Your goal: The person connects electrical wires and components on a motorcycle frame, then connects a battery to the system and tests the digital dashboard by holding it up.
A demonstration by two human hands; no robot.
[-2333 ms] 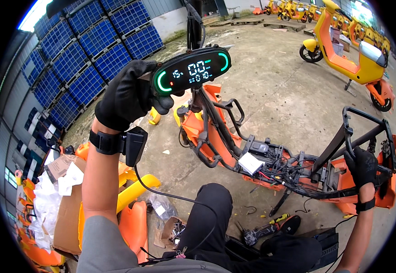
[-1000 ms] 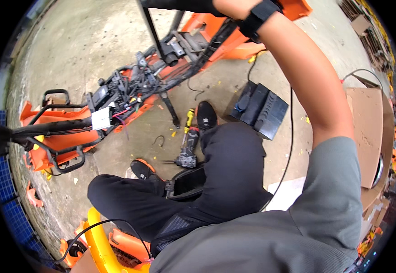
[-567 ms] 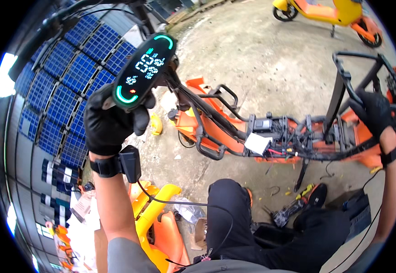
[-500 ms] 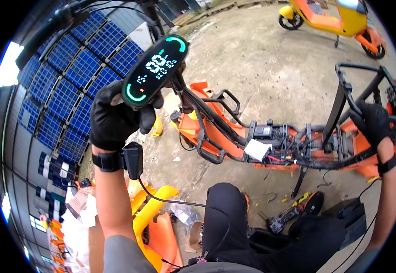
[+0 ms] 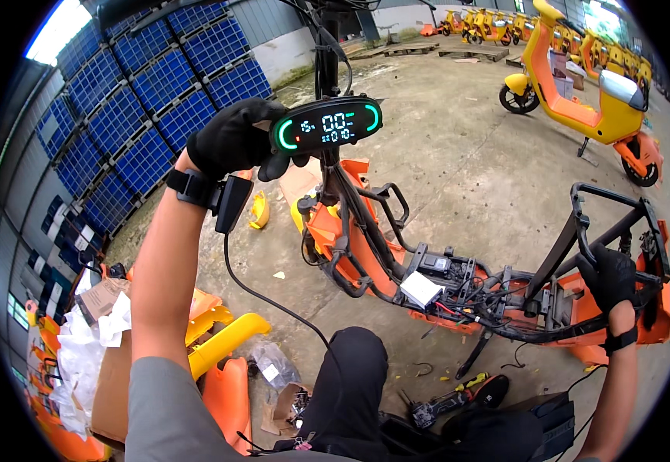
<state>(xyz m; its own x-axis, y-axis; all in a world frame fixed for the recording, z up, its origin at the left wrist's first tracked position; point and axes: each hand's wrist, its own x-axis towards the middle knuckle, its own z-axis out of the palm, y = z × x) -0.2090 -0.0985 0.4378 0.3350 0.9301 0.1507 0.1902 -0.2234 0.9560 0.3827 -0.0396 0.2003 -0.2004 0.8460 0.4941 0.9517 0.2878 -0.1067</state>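
Observation:
My left hand (image 5: 231, 140), in a black glove, is closed on the left end of an oval scooter display (image 5: 325, 125). The display is lit, with white figures and green arcs, and sits in front of the upright steering column. On the right, my gloved right hand (image 5: 610, 277) wraps round a black tube at the rear of the stripped scooter frame (image 5: 556, 250). Cables and a white box-like piece (image 5: 421, 289) lie along the frame's middle, with orange body panels (image 5: 362, 250) attached.
A cordless power tool (image 5: 439, 408) lies on the floor by my shoe. Yellow and orange panels (image 5: 227, 343) and a cardboard box (image 5: 111, 385) are at lower left. Stacked blue crates (image 5: 142, 100) stand at far left. A complete yellow-orange scooter (image 5: 581, 108) is parked at far right.
The whole view has shifted and turned, showing more of the background. The display has gone from steeply tilted to nearly level. Both hands keep their holds.

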